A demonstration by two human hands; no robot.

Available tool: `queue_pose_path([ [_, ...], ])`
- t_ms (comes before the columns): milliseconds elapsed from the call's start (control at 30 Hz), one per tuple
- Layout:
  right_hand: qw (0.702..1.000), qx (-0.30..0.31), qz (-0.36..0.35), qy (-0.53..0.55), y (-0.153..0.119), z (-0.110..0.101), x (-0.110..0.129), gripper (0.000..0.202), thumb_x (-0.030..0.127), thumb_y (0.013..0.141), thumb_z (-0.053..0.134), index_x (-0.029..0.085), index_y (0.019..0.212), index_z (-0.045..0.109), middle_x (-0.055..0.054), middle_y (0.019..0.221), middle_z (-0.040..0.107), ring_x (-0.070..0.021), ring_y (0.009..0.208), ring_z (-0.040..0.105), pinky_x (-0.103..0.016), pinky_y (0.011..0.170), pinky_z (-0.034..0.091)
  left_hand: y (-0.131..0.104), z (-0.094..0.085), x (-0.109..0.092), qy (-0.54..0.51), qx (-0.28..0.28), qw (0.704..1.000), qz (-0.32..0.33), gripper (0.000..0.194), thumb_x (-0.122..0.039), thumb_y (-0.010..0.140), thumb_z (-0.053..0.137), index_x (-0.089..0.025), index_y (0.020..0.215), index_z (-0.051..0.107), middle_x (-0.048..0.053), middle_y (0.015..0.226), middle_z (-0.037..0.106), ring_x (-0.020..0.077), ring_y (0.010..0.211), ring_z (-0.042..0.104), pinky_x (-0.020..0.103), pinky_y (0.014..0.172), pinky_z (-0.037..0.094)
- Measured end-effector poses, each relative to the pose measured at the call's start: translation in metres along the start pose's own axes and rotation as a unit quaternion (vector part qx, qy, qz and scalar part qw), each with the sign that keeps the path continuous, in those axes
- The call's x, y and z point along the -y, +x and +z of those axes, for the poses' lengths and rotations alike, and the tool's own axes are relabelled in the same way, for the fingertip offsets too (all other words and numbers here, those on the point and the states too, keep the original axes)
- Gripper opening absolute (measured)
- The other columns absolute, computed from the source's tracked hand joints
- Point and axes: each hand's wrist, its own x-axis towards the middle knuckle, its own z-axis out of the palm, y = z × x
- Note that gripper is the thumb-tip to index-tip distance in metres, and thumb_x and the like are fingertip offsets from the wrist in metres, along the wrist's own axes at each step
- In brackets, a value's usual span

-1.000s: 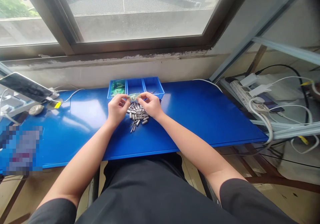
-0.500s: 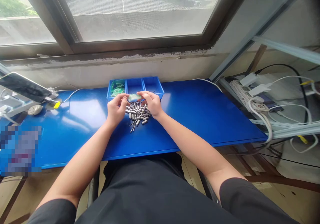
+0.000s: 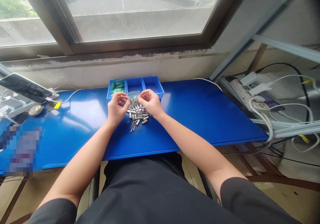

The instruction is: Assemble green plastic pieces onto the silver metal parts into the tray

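Observation:
Between my two hands is a small clear plastic bag (image 3: 133, 93) with a greenish tint, held above a pile of small metal pieces. My left hand (image 3: 118, 108) pinches its left side, thumb against the fingers. On the opposite side, the thumb and fingertips of my right hand (image 3: 150, 102) grip the bag. Whether anything is inside it, I cannot make out. Under the hands lies the pile of short metal cylinders and thin pins (image 3: 138, 114), partly covered by my fingers.
Behind the hands stands a blue three-compartment tray (image 3: 161, 91); green plastic bags (image 3: 117, 86) fill its left section. A phone (image 3: 23, 86) leans at the left of the blue table (image 3: 200, 117). On the right are a power strip (image 3: 247, 94) and white cables.
The bag's upper part now stands upright and see-through above my fingers, where it was flatter before. Both hands have shifted their fingers along it, still gripping.

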Motion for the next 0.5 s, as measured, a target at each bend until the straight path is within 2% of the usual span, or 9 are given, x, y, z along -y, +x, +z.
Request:
queue_pose_path([
  [133, 1.000, 0.004, -0.002, 0.005, 0.0000, -0.0005, -0.0008, 0.041, 0.045, 0.069, 0.081, 0.021, 0.098, 0.063, -0.001, 0.080, 0.071, -0.0164, 0.075, 0.067, -0.033, 0.074, 0.056, 0.0004, 0.0008, 0.0013, 0.005, 0.006, 1.000, 0.010, 0.035, -0.021, 0.081, 0.068, -0.022, 0.116, 0.060, -0.001, 0.083, 0.071, 0.0103, 0.068, 0.064, 0.022, 0.060, 0.049],
  [200, 1.000, 0.003, -0.010, -0.013, 0.0002, -0.0008, -0.0017, 0.038, 0.044, 0.069, 0.080, 0.021, 0.096, 0.067, -0.003, 0.083, 0.072, -0.0174, 0.077, 0.068, -0.034, 0.075, 0.056, 0.0005, 0.0008, 0.0016, 0.014, 0.010, 1.000, 0.018, 0.037, -0.020, 0.082, 0.067, -0.021, 0.118, 0.062, 0.000, 0.084, 0.070, 0.0105, 0.069, 0.064, 0.022, 0.060, 0.050],
  [333, 0.998, 0.001, -0.031, -0.057, -0.0003, -0.0016, -0.0012, 0.027, 0.044, 0.074, 0.076, 0.020, 0.085, 0.072, -0.005, 0.086, 0.073, -0.0183, 0.080, 0.067, -0.034, 0.073, 0.055, 0.0010, 0.0003, 0.0020, 0.040, 0.014, 0.998, 0.035, 0.022, -0.020, 0.082, 0.066, -0.019, 0.104, 0.069, 0.002, 0.085, 0.070, 0.0113, 0.071, 0.064, 0.022, 0.058, 0.048],
  [500, 0.991, -0.015, -0.064, -0.118, -0.0029, -0.0027, 0.0025, 0.020, 0.040, 0.075, 0.075, 0.021, 0.082, 0.074, -0.003, 0.081, 0.069, -0.0147, 0.072, 0.061, -0.029, 0.063, 0.049, 0.0026, -0.0011, 0.0012, 0.064, 0.000, 0.996, 0.058, 0.007, -0.021, 0.084, 0.067, -0.018, 0.090, 0.070, 0.004, 0.089, 0.067, 0.0098, 0.068, 0.060, 0.021, 0.055, 0.047],
])
